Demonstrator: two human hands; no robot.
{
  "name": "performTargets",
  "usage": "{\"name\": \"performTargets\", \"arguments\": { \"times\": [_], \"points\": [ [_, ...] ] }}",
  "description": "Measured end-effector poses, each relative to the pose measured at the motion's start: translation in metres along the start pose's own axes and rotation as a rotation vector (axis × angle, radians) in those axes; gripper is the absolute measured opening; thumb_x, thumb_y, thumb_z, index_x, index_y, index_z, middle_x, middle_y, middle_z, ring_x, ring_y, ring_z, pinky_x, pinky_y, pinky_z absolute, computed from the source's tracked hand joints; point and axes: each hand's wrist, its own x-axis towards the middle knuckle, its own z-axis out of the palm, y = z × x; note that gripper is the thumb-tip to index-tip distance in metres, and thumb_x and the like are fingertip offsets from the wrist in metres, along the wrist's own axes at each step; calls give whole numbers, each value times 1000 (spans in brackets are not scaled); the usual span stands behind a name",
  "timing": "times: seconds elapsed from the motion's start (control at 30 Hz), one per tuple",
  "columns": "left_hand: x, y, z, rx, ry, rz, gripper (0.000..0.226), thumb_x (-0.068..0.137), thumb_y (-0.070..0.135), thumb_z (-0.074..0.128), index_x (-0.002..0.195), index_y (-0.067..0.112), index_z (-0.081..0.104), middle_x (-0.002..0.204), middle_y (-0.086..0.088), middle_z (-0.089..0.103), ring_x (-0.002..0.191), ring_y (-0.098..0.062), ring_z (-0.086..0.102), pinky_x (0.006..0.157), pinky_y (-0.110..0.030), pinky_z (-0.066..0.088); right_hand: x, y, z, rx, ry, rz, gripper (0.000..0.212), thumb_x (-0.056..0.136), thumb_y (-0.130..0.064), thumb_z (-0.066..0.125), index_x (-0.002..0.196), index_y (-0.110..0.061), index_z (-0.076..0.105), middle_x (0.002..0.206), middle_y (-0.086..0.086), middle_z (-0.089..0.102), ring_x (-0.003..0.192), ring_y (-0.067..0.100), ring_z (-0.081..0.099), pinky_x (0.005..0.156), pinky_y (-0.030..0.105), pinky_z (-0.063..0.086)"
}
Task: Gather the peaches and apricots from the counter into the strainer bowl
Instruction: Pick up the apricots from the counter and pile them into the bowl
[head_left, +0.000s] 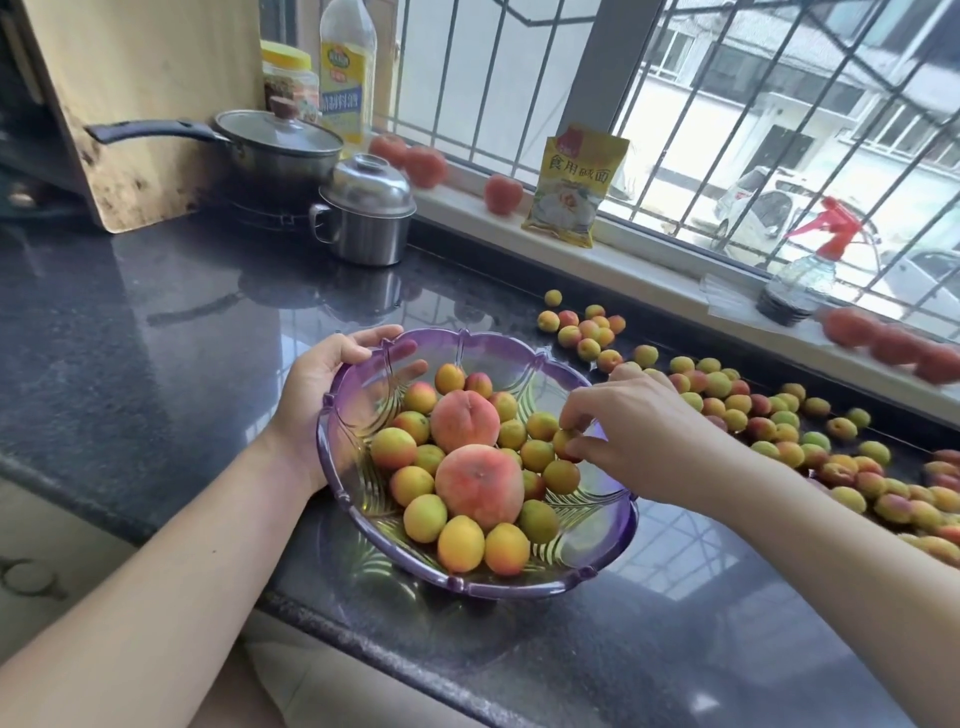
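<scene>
A: On the left?
B: Left hand (332, 384) grips the bowl (363, 514) rim, thumb over the edge.
A: Inside?
B: Two peaches (478, 483) among apricots.
A: And right?
B: Right hand (639, 431) pinches an apricot (563, 441) above the bowl; more fruit (779, 421) lies on the counter (156, 322).

I see the strainer bowl (363, 395) on the counter (156, 322), peaches (479, 491) inside it. Loose apricots (779, 431) lie to its right, pots (363, 213) behind.
</scene>
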Motion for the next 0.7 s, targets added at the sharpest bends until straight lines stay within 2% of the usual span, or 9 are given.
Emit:
{"name": "performTargets", "arguments": {
  "times": [0.23,0.3,0.37,0.43,0.53,0.63,0.7],
  "points": [
    [-1,0,2,-1,6,-3,38,100,12,38,127,4,63,127,-20,68,128,-42,65,119,-56,43,2,5,4,39,27,-29,15,99,-43,58,108,-34,66,101,-16,66,95,13,49,89,36,44],
    [-2,0,2,-3,4,-3,38,100,12,38,127,4,63,126,-20,68,135,-45,60,119,-57,44,-2,13,6,239,173,26,14,99,-33,62,109,-29,70,99,-12,68,92,12,56,84,33,48],
    [-2,0,2,-4,2,-1,37,100,12,38,126,4,64,126,-20,68,135,-46,58,118,-56,45,-3,31,14,454,430,189,12,98,-19,63,104,-22,73,93,-7,70,85,12,62,73,28,49],
    [-2,0,1,-1,3,0,37,101,12,38,126,4,64,126,-20,69,135,-45,58,117,-56,45,0,55,32,556,562,383,15,99,-12,60,103,-18,73,92,-2,71,83,14,64,70,25,45],
    [-1,1,1,-1,3,-6,37,101,13,38,124,4,65,127,-20,69,135,-45,59,118,-56,45,6,82,71,462,503,546,20,95,-5,58,105,-11,74,105,7,73,96,24,63,81,27,41],
    [1,0,0,1,-6,-17,37,97,13,42,124,5,66,128,-20,68,134,-44,61,119,-56,44,14,91,99,241,427,527,21,94,-8,60,110,-12,72,111,10,69,102,30,56,89,38,44],
    [2,0,1,-18,-27,-16,42,85,14,50,123,4,65,129,-20,67,135,-45,61,121,-56,42,25,96,106,116,389,538,20,94,-15,61,113,-11,68,114,14,65,106,35,50,91,46,41]
  ]
}}
